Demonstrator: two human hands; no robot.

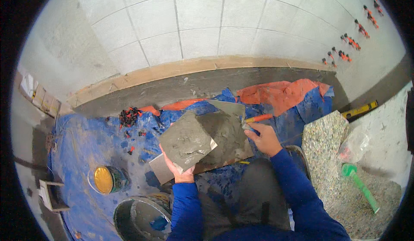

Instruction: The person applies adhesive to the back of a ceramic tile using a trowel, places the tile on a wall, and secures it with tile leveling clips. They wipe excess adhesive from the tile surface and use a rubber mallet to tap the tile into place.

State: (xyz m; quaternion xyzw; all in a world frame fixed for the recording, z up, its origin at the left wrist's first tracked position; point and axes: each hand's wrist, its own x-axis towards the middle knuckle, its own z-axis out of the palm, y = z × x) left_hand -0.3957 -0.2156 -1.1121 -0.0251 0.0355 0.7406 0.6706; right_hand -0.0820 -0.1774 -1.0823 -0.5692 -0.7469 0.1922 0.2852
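My left hand point(181, 172) grips a square tile point(183, 139) from below and along its left edge; grey mortar covers its upper face, with a pale corner showing. Beneath and right of it are larger boards or tiles point(159, 170), partly spread with thick mortar point(228, 141). My right hand point(265, 139) is closed on the blue handle of a tool point(252, 128), probably a trowel, held at the mortar's right edge; its blade is hard to make out. Just above that hand an orange-handled tool point(261, 117) lies crosswise.
Black-and-red tile clips point(129, 118) lie on blue sheeting point(77, 146), near orange sheeting point(276, 94). A lidded bucket point(103, 179) and mortar bucket point(136, 215) stand left. Speckled padding point(323, 163), a green tool point(362, 185) and a yellow level point(362, 109) lie right, below a tiled wall point(198, 8).
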